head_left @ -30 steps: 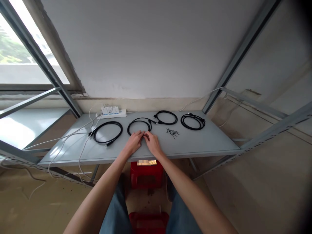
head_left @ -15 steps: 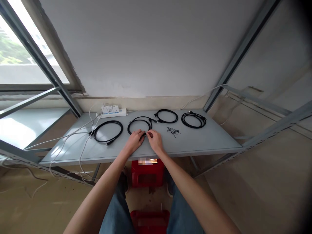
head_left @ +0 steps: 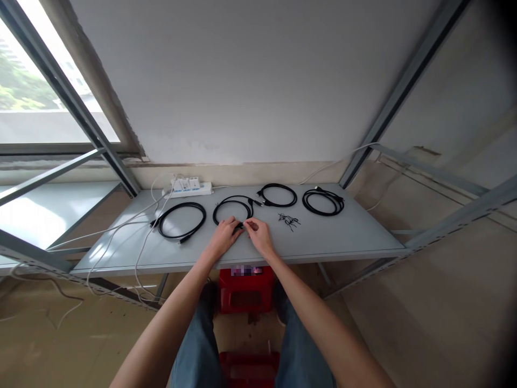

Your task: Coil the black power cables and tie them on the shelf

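A coiled black cable (head_left: 214, 214) lies on the grey shelf, and both hands are at its near side. My left hand (head_left: 224, 235) is closed around that part of the coil, fingers bent over it. Close beside it, my right hand (head_left: 259, 235) makes a pinch with thumb and index finger; what sits between the fingertips is too small to make out. To the right of this hand is a small heap of thin black ties (head_left: 289, 220).
Other black cable coils lie left (head_left: 204, 215), behind right (head_left: 286, 185) and far right (head_left: 306, 206) on the shelf (head_left: 343, 237). A white power strip (head_left: 205, 188) stands at the back, its white cords running left. Metal posts frame both ends. Below is a red stool (head_left: 246, 307).
Both hands stay at the near side of the same coil, with only slight finger movement. The whole view has shifted a little.
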`<state>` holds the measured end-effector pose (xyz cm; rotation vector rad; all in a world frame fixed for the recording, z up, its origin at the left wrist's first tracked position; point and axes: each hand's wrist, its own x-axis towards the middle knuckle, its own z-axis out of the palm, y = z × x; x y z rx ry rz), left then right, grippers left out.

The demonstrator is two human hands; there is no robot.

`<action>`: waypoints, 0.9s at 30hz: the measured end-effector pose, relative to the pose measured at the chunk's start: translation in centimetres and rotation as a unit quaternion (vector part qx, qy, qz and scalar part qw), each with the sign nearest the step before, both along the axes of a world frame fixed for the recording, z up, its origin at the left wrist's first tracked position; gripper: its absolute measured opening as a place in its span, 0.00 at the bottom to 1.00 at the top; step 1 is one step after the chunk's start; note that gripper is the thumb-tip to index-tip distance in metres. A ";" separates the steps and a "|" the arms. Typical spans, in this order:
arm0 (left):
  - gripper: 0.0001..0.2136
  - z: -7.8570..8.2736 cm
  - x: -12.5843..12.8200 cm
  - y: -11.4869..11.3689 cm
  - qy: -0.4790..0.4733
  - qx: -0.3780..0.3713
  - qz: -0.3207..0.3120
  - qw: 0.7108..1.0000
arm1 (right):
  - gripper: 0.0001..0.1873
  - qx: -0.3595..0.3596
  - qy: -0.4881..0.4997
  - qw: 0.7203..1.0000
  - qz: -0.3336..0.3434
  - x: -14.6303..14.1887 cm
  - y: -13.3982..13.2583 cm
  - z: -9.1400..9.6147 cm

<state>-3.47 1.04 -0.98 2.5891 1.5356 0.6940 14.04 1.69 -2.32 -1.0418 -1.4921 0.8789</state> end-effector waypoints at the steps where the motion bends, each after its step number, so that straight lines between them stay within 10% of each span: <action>1: 0.12 0.0 0.0 0.0 0.002 0.004 0.001 1.000 | 0.15 -0.002 0.006 1.000 0.007 0.0 0.0 -0.1; 27: 0.12 0.9 0.4 -0.7 0.038 0.010 0.002 0.999 | 0.08 -0.006 -0.039 0.999 -0.016 -0.7 -0.7 0.4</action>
